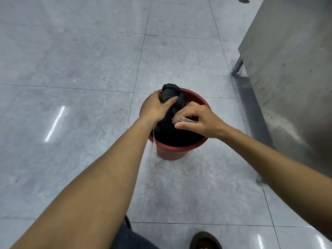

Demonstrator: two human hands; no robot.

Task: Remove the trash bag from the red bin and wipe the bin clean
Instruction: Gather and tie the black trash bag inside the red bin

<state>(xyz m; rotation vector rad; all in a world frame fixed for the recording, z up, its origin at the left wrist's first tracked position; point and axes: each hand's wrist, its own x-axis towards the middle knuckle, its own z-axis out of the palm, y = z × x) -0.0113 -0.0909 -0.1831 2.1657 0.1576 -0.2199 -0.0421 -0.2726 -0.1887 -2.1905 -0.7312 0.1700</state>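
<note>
1. Grey tiles cover the floor, with a steel cabinet at the right; the red bin stands on the floor just beside it.
2. Black bag is gathered to a bunched neck that pokes above the rim, but its body sits inside the bin, so removal is not yet done.
3. Left hand is closed around the neck of the bag, thumb across it.
4. Right hand has its fingers curled, pinching a small clear, brownish scrap at the bag's side; what the scrap is cannot be told.
5. Thin pale strip hangs over the bin's left edge.
6. Left to do, as I judge: lift the bag clear, then wipe the bin. No cloth is in view.
</note>
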